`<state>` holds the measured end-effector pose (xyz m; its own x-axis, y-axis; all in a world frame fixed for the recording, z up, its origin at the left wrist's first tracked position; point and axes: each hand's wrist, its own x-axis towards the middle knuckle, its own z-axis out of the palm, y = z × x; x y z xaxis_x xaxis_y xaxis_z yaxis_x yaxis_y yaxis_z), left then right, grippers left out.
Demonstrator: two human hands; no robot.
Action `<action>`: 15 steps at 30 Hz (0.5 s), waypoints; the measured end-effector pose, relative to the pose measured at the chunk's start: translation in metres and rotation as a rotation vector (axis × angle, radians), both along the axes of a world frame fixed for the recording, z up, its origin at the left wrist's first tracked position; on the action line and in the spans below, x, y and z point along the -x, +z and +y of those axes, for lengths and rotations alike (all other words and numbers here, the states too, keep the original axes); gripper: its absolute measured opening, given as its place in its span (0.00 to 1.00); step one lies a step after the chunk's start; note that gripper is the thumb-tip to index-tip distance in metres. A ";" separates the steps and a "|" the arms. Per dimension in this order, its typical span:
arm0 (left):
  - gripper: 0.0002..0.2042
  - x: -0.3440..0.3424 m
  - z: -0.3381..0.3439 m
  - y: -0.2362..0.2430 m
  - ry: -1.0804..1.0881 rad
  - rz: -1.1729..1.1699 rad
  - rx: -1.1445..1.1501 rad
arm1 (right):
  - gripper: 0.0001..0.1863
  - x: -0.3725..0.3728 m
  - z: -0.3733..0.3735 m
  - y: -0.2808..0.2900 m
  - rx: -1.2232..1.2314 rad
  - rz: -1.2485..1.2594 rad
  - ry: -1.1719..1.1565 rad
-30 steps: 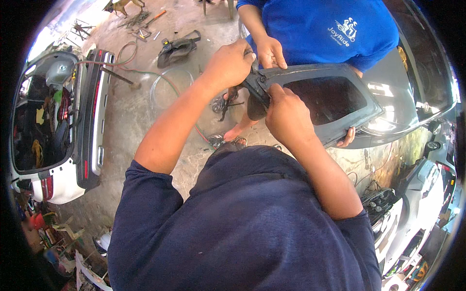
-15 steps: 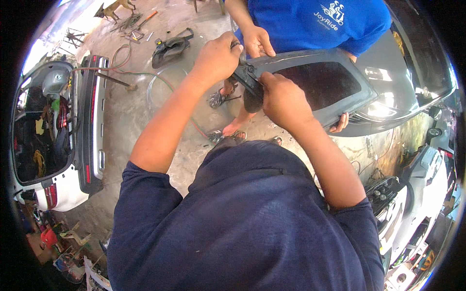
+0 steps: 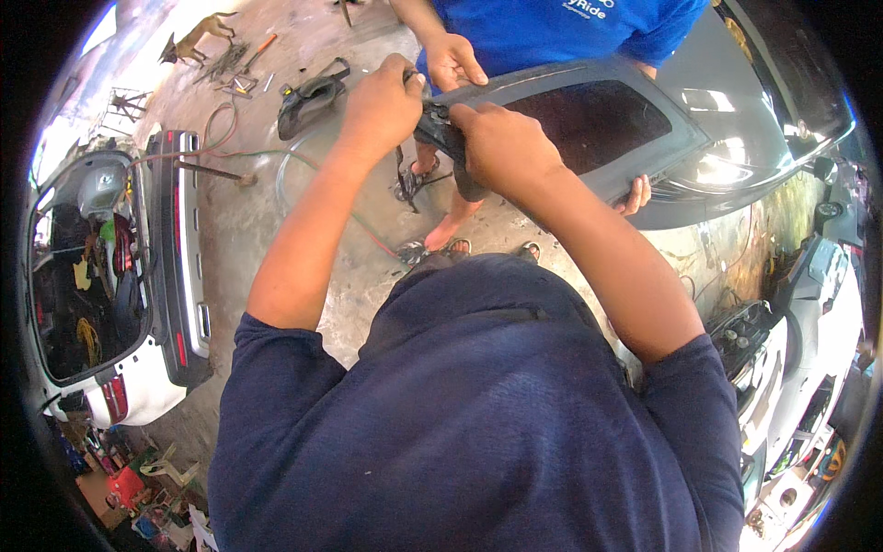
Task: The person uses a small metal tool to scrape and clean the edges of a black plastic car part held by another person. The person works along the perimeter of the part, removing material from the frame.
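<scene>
head view (only view).

left hand (image 3: pixel 384 109): raised, thumb and fingers curled together, no visible gap. it has hold of the upper end of a black strip (image 3: pixel 443 136); the strip's end sits between thumb and bent fingers, mostly covered by them. wrist comes up from below.

right hand (image 3: pixel 508 152): fingers bent inward, knuckles up, just to the right of the strip. thumb side meets the strip's right edge; fingertips hidden, so cannot tell whether they pinch the strip or something smaller against it.

strip position: runs slantwise, upper left to lower right, in the narrow space between the two hands. it lies along the left end of a grey-framed panel (image 3: pixel 685 140) with a dark glass pane (image 3: pixel 602 120). panel is tilted, its long side leading off to the right of the right hand; the pane lies beyond the right knuckles, not touched by the left hand.

support: a co-worker in a blue shirt (image 3: pixel 552 37) stands opposite. one co-worker hand (image 3: pixel 452 63) is loosely spread at the panel's upper edge; the fingers of the other (image 3: pixel 635 196) wrap the lower edge.

surroundings: concrete floor (image 3: pixel 253 304) below; black strapped bag (image 3: pixel 311 106) lying on it, left of the left hand; dark car (image 3: pixel 782 87) behind the panel at right.
</scene>
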<state>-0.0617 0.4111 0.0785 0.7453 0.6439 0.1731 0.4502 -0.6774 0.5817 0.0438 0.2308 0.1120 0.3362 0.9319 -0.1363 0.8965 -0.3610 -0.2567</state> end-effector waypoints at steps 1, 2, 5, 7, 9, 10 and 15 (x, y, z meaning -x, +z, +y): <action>0.15 0.001 0.001 0.001 0.013 0.005 0.008 | 0.28 0.001 0.002 0.001 0.007 0.007 0.001; 0.15 0.000 0.002 -0.001 0.019 -0.011 0.002 | 0.28 0.000 0.002 0.002 0.001 0.022 -0.011; 0.14 0.002 0.004 -0.017 0.038 -0.058 -0.017 | 0.28 0.000 0.001 0.008 0.012 0.064 -0.027; 0.14 0.003 0.002 -0.021 0.038 -0.086 -0.019 | 0.29 0.001 -0.002 0.018 0.065 0.089 -0.029; 0.14 0.003 -0.002 -0.017 0.060 -0.064 0.029 | 0.29 0.001 -0.003 0.016 0.048 0.062 -0.012; 0.14 0.003 -0.003 -0.014 0.072 -0.052 0.049 | 0.29 0.001 -0.002 0.014 0.036 0.050 -0.002; 0.12 0.003 -0.005 -0.026 0.049 -0.098 -0.095 | 0.15 0.000 0.002 0.001 -0.018 0.048 -0.007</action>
